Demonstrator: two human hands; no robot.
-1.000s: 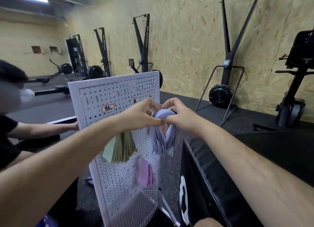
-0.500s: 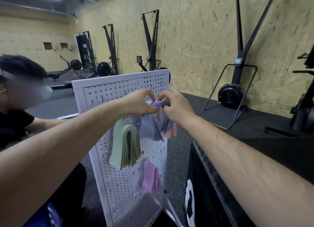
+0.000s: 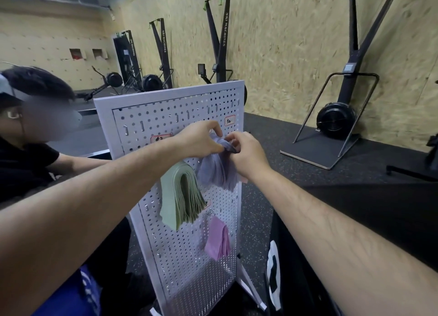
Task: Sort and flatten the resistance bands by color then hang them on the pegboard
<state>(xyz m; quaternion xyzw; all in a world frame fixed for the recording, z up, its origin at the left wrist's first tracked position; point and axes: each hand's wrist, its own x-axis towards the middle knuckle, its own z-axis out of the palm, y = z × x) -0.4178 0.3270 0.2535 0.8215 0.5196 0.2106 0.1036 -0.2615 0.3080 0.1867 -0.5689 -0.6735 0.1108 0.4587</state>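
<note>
Lavender bands [image 3: 216,171]: a thick bundle, folded over at the top, against the pegboard [image 3: 170,109] near its right edge, about a third of the way down from the top. The long axis runs straight down and the loose ends fan out below the fold.

Left hand [image 3: 200,140]: pinches the fold from the left, thumb and fingers curled round it. Right hand [image 3: 247,155]: grips the same fold from the right, fingers bent in. Both touch the bundle, so neither is nearer. The fold sits between them, and the board face lies just beyond it, away from the person.

The peg is hidden behind the fingers (cannot tell whether the loop is already over it). Judgement: the step is seating the fold on the peg, which needs a push toward the board, then release.

Green bands [image 3: 181,192] hang just left of and lower than the lavender. Pink bands [image 3: 218,238] hang below, toward the lower right edge.

Writing: a red-bordered label [image 3: 229,120] near the top right corner is handwritten and not legible. A second label [image 3: 160,138] is partly covered by the left forearm. "SKI MACHINES" reads down the ski machine [image 3: 220,38] behind the board.

Another person [image 3: 26,159] sits beside the board's left edge.
</note>
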